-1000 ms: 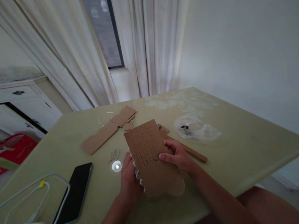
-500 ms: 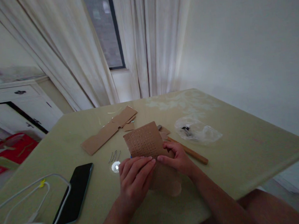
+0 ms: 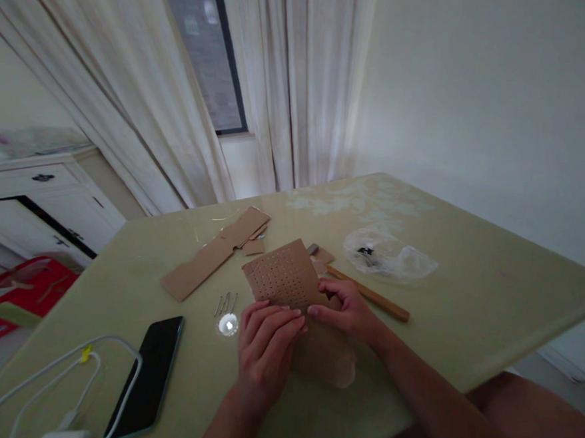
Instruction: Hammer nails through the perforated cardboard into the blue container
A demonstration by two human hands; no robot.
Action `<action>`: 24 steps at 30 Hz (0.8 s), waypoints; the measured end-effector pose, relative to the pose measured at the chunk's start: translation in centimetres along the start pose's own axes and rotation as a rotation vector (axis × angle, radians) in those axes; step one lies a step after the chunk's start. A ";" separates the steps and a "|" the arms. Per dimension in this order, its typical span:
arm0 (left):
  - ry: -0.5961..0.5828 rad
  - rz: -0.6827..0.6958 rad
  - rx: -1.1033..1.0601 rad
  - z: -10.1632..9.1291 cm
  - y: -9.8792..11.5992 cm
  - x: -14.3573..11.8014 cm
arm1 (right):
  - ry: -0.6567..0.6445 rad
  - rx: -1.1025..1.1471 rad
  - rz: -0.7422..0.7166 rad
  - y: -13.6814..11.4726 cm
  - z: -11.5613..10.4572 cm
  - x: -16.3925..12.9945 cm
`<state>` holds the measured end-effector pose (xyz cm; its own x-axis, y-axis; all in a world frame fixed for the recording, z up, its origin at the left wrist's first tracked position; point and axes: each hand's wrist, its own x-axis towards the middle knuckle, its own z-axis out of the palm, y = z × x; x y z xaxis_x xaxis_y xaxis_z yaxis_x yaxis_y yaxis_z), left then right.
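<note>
Perforated cardboard sheet (image 3: 287,281) lies on the counter (image 3: 478,299) under both our hands, left hand (image 3: 267,349) spread flat with fingers extended, right hand (image 3: 346,308) pinching its edge, so we judge it best to press evenly, keeping it flat.

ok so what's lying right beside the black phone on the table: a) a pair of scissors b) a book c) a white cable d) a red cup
c: a white cable loops along the left edge of the black phone on the table; no scissors, cup or book shows there.
</note>
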<state>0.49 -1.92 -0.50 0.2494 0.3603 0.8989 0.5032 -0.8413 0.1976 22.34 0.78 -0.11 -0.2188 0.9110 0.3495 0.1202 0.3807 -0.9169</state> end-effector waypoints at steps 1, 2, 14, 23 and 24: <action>-0.001 0.004 -0.002 0.0 0.0 -0.1 | 0.003 -0.005 0.002 0.0 0.0 0.0; 0.000 0.008 -0.010 0.0 0.0 -0.2 | 0.000 -0.008 0.013 0.0 0.0 0.0; 0.168 -0.552 0.261 -2.9 -4.2 1.1 | 0.133 0.343 0.224 0.5 -0.3 -0.1; -0.510 -1.104 0.648 -6.0 -11.0 -0.6 | 0.125 0.441 0.230 0.6 -0.8 0.1; -0.533 -1.094 0.650 -5.8 -11.2 -1.0 | 0.120 0.446 0.234 0.7 -0.8 0.1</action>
<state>-10.25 4.82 -1.37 -0.3100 0.9432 0.1193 0.9020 0.2521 0.3505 23.17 1.25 -0.53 -0.1194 0.9855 0.1207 -0.2775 0.0836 -0.9571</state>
